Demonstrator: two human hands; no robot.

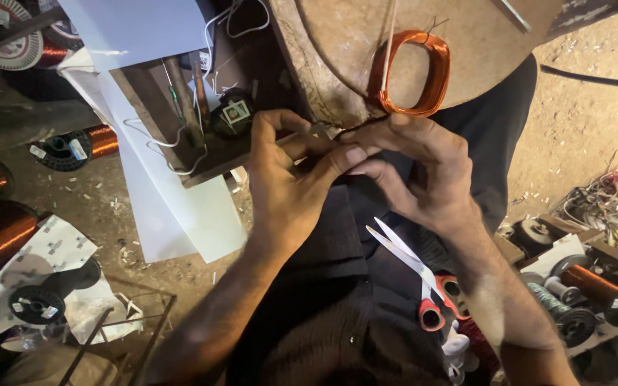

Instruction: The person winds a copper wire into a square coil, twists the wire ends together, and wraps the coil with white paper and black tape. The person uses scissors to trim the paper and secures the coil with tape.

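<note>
Below the oval coil of bright copper wire (410,73) on the round wooden form (466,50), the left hand (291,179) and right hand (420,171) pinch its dark wire end together. Red-handled scissors (423,286) lie in the lap. Square white labels mark black spools (232,112).

The single head-worn camera looks steeply down from close above the person's lap, facing forward over the left hand (291,189) and right hand (423,175) toward a round brown wooden board (352,43), with sandy ground (581,121) on both sides.
</note>
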